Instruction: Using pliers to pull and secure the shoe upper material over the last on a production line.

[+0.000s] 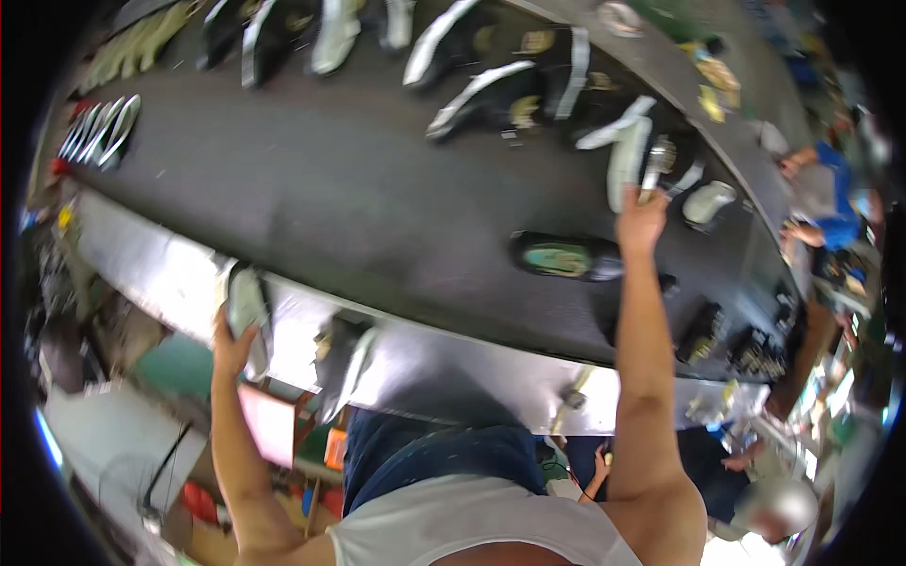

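Note:
My left hand point(232, 340) is closed on a pale grey shoe point(249, 311) at the metal ledge on the near side of a dark conveyor belt point(368, 189). My right hand point(642, 224) reaches over the belt at the right. Its fingers are closed around the near end of a shiny, silvery piece with a rounded tip point(659, 160), too blurred to name. Right beside that piece lies a long pale sole point(627, 162). Below my right hand, to its left, a dark shoe with a green insole point(557, 259) rests on the belt.
Black shoes with white soles point(477, 99) line the belt's far side. White loops point(111, 130) and pale green shoe-shaped pieces point(137, 47) sit at the far left. Another shoe point(342, 358) stands on the near metal ledge point(415, 363). A person in blue point(830, 193) is at the right.

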